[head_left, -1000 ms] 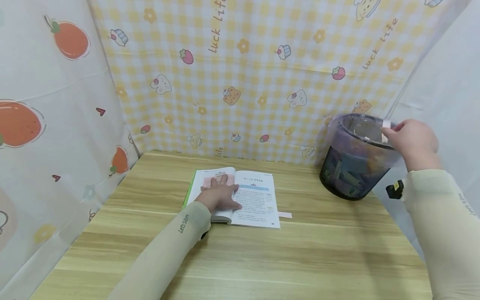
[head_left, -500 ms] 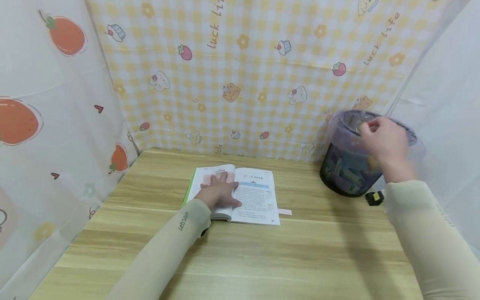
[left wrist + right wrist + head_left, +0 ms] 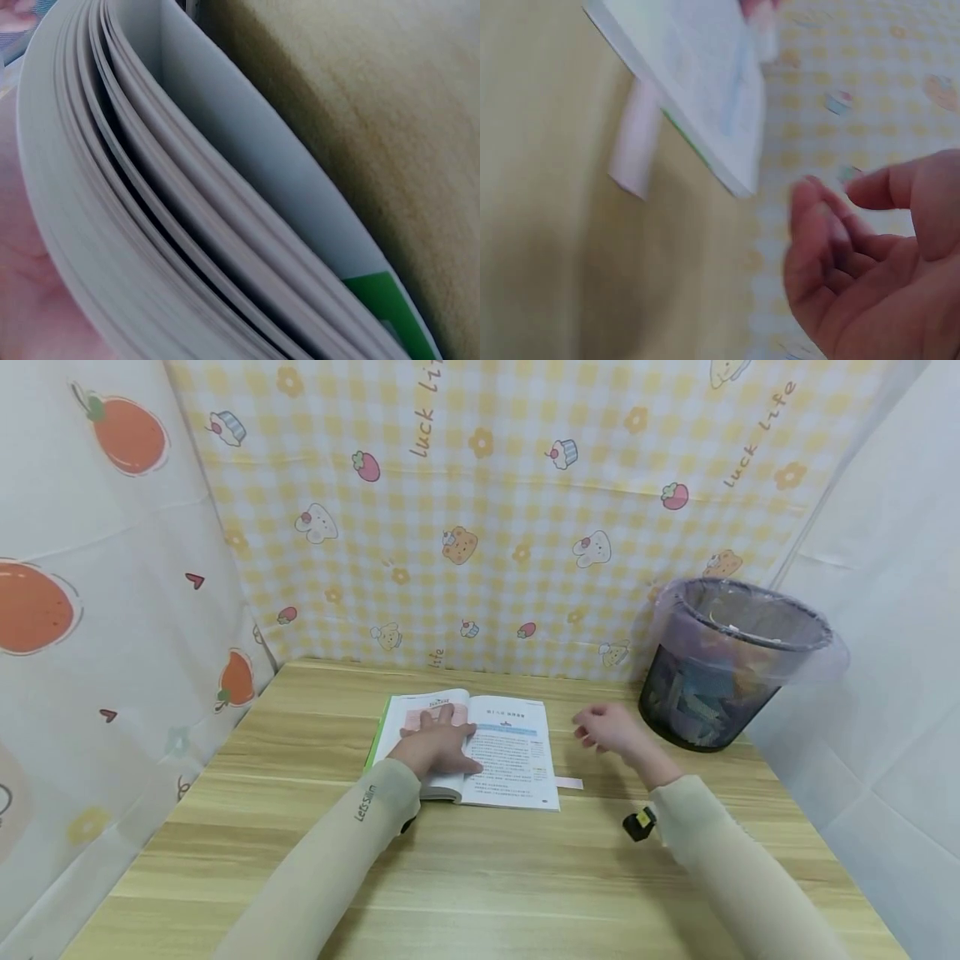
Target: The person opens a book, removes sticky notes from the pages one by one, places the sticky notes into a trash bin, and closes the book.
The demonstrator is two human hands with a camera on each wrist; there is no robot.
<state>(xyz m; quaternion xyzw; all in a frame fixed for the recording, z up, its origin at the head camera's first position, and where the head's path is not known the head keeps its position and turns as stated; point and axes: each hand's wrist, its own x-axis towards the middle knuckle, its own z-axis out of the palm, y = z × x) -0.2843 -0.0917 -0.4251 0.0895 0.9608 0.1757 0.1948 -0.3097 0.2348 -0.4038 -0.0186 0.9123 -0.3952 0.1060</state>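
An open book (image 3: 510,760) lies on the wooden table, text on its right page and a pink block on its left. My left hand (image 3: 438,747) rests on it with fingers spread across the left page and the middle fold. Up close, the left wrist view has the book's fanned page edges (image 3: 172,195) and a green cover corner (image 3: 382,300). A pale pink paper strip (image 3: 570,783) sticks out from under the book's right edge. My right hand (image 3: 611,728) is over the table between book and bin, fingers loosely bent, nothing between thumb and forefinger (image 3: 808,199).
At the back right stands a black mesh bin (image 3: 693,702) with a translucent purple liner folded over its rim. A yellow checked curtain (image 3: 517,527) hangs behind the table (image 3: 480,893), with white cloth on both sides. A small black device (image 3: 639,823) is at my right wrist.
My right hand was pinching a white strip over the bin's mouth one second ago. Now, without it, the hand is down and left, near the book. My left hand has stayed put.
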